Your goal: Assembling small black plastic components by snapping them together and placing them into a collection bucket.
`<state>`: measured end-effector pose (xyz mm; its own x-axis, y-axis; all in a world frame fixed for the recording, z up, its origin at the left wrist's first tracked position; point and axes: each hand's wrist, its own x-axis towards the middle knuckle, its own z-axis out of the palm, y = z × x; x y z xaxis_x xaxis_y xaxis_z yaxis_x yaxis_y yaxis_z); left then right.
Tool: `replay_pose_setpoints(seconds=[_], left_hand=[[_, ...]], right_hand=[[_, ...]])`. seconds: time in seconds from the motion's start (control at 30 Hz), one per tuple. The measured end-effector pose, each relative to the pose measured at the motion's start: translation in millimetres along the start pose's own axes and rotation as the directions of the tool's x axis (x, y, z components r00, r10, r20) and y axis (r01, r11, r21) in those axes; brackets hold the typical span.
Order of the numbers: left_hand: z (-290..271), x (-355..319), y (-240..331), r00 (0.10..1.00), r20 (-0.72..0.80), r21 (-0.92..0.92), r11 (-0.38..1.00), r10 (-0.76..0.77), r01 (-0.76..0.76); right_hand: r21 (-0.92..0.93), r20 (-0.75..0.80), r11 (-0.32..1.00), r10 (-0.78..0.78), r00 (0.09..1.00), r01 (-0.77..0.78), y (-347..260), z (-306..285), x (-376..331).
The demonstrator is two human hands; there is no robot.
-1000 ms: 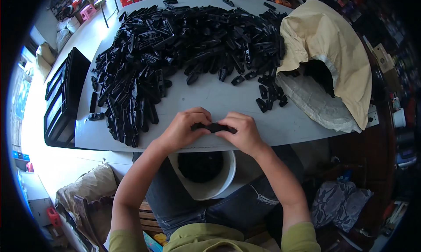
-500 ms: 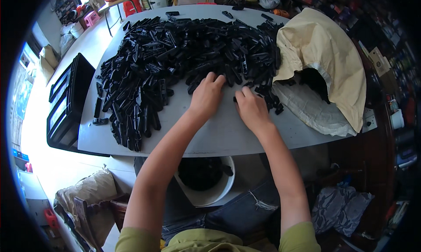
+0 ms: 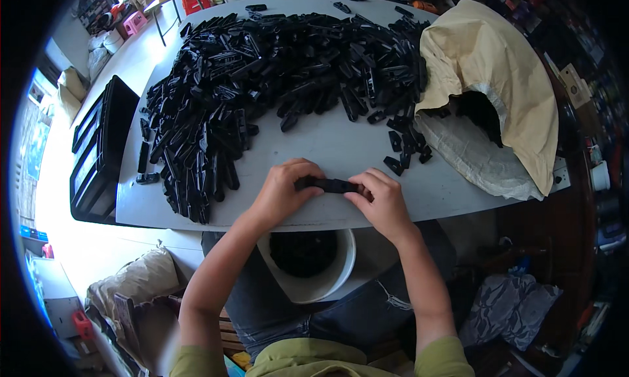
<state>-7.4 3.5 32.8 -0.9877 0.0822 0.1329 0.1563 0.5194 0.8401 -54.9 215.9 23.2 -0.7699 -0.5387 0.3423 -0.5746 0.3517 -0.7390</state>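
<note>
Over the near part of the grey table (image 3: 295,141), both my hands are closed on slim black plastic parts (image 3: 335,185) joined or meeting end to end. My left hand (image 3: 282,188) grips the left end between thumb and fingers. At the other end, my right hand (image 3: 382,197) pinches with thumb and fingertips. Whether this is one piece or two cannot be made out. Beyond my hands spreads a large heap of similar long black parts (image 3: 223,82). A small cluster of shorter black pieces (image 3: 407,141) lies to the right, beside the paper sack.
A tan sack (image 3: 488,56) lies at the right with its mouth open, dark inside. Below the table edge, between my legs, stands a white bucket (image 3: 348,262) with black contents. A black crate (image 3: 98,157) is left of the table. Loose parts lie near the far edge.
Both hands have moved from the near edge of the heap back toward me. They have come together at the front of the table with the black plastic parts between them.
</note>
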Motion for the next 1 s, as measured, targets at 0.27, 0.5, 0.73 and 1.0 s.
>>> replay_pose_setpoints(seconds=[0.27, 0.5, 0.73, 1.0], left_hand=[[-2.8, 4.5, -6.6, 0.991, 0.114, -0.113, 0.992, 0.063, -0.050], [-19.5, 0.7, -2.5, 0.912, 0.305, 0.008, 0.957, 0.273, -0.290], [-26.5, 56.3, -13.4, 0.884, -0.407, 0.584, 0.809, 0.230, 0.058], [-17.7, 8.4, -4.7, 0.994, -0.103, 0.172, 0.985, 0.024, -0.006]], right_hand=[[-0.082, 0.152, 0.997, 0.013, 0.988, -0.001, -7.0, -10.5, -0.2], [-0.298, 0.011, 0.954, -0.012, 1.000, 0.014, -3.8, -18.1, -5.4], [-0.595, -0.094, 0.789, 0.120, 0.988, -0.153, 9.5, -30.4, 9.8], [-0.417, -0.167, 0.909, -0.060, 0.984, -0.016, 15.4, -19.6, -6.1]])
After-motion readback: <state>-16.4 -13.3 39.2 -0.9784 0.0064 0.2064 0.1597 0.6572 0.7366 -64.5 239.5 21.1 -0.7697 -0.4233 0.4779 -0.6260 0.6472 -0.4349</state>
